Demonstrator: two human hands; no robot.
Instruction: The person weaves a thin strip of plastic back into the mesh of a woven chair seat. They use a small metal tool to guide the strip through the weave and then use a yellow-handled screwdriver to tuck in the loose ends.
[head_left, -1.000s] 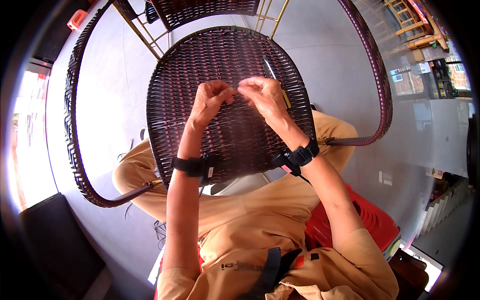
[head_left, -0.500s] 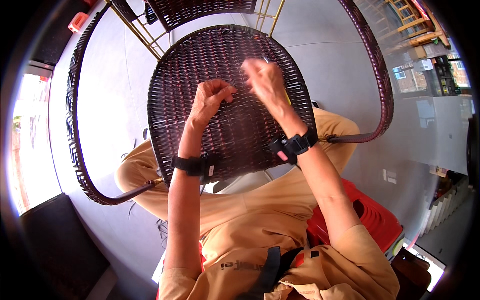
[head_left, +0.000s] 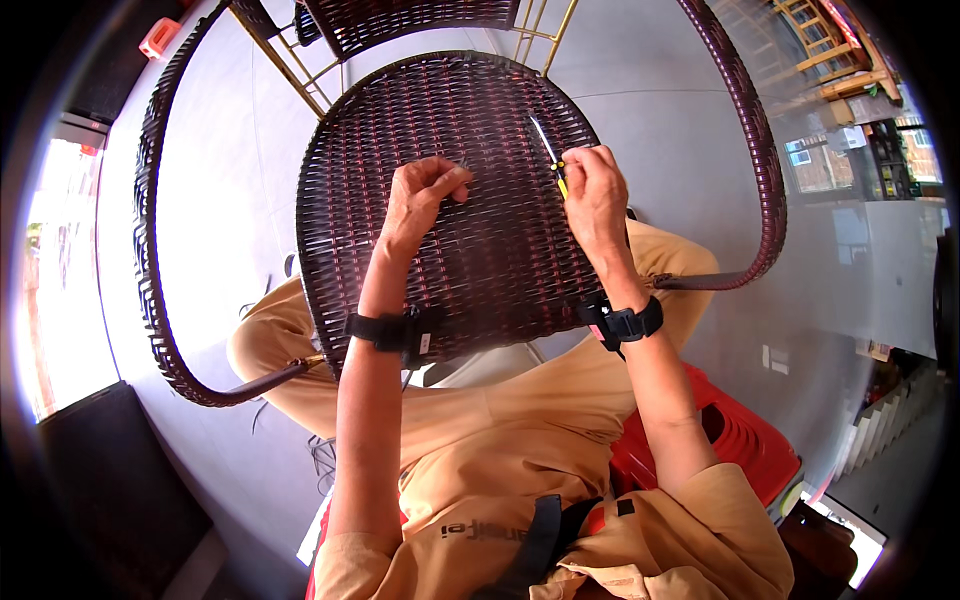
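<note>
My left hand (head_left: 424, 195) is closed in a pinch over the middle of a dark brown woven chair seat (head_left: 400, 285). Something thin may show at its fingertips, too small to name. To the right, my right hand (head_left: 597, 195) is also closed, thumb and fingers pressed together; what they grip, if anything, is hidden. Just left of its fingers, a slim tool (head_left: 542, 137) with a silver shaft and a yellow-and-black handle lies on the seat, tip pointing away from me. Part of the handle is behind the hand.
Curved woven armrests (head_left: 762, 180) rise on both sides of the seat, with gold metal bars (head_left: 552, 45) behind it. My legs (head_left: 480, 405) are spread beneath the chair. A red plastic stool (head_left: 745, 440) stands at lower right, a dark box-like piece (head_left: 120, 490) at lower left.
My right hand has swung to the right and slightly nearer, uncovering the tool, whose tip stays in about the same place. My left hand has barely moved.
</note>
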